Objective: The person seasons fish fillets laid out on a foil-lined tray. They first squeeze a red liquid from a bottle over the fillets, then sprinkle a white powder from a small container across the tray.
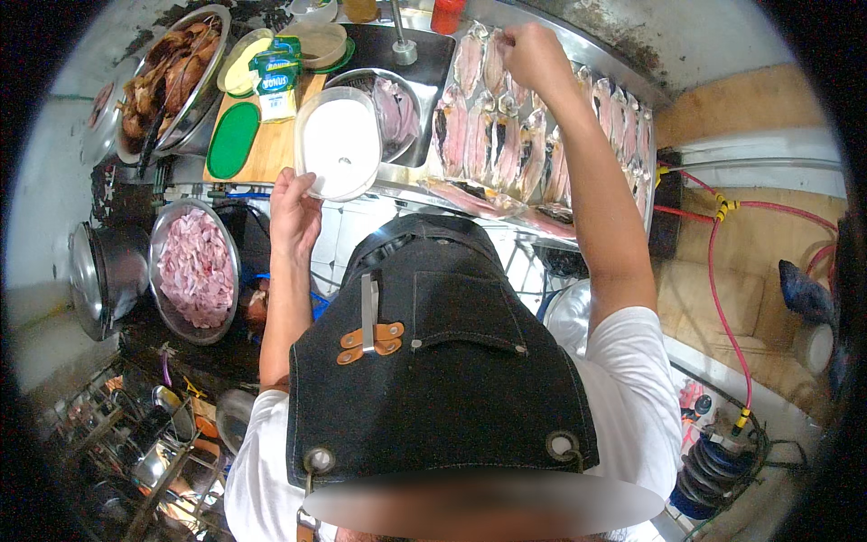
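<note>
My left hand (297,210) grips the near rim of an oval plastic tub (336,146) holding a fine white substance, raised over the edge of the sink. My right hand (535,54) reaches over the far rows of opened, flattened fish (477,139) laid side by side on the metal worktop. Its fingertips are pinched together just above a fish; whether anything is between them is too small to tell. More opened fish (467,195) lie crosswise along the near edge. Behind the tub, a steel bowl (414,139) in the sink holds more fish.
On the left, a wooden cutting board (271,152) carries a green oval lid (234,140) and a green-and-yellow packet (276,81). Beyond it stands a large basin of browned meat (183,81). A bowl of raw pink meat (196,267) sits lower left. A red container (447,15) stands behind the sink.
</note>
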The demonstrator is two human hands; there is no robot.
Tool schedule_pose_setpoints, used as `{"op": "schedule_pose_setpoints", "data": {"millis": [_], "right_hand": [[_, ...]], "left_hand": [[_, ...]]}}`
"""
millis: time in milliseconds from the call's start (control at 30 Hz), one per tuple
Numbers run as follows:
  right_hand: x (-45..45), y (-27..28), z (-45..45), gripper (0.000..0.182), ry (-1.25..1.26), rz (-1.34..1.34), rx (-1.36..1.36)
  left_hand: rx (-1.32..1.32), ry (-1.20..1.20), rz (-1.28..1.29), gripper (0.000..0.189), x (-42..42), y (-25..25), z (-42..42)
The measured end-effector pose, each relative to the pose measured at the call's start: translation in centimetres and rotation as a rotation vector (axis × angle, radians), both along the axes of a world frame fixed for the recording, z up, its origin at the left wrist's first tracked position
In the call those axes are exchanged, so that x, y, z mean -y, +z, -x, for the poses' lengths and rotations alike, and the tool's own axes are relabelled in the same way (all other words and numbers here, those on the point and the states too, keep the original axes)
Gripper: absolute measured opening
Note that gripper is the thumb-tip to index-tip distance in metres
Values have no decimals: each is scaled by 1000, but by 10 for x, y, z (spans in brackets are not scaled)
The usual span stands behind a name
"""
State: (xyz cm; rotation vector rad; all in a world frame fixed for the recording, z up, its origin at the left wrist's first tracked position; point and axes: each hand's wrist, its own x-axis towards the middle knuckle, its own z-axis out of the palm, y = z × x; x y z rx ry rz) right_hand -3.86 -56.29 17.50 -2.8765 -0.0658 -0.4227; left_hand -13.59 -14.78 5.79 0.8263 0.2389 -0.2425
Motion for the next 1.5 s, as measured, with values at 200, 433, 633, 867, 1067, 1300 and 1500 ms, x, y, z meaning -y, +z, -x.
{"op": "schedule_pose_setpoints", "data": {"millis": [200, 433, 633, 867, 1067, 1300, 1500], "right_hand": [[-4, 17, 22, 19, -16, -102, -42], [-5, 6, 96, 14, 199, -54, -571], [-17, -9, 138, 15, 218, -38, -547], [-47, -2, 142, 17, 82, -218, -460], [-16, -2, 187, 13, 68, -157, -486], [-23, -18, 189, 17, 123, -262, -427], [12, -24, 203, 19, 53, -242, -348]], "left_hand": [[17, -24, -13, 22, 4, 10, -4], [41, -86, 15, 20, -4, -12, -12], [35, -128, -15, 27, -16, -24, -28], [44, -226, -28, 27, -14, -22, -51], [-28, -232, -40, 18, -6, -13, -54], [15, -229, -57, 30, 0, -28, -44], [19, -173, -83, 31, 20, -14, -18]]}}
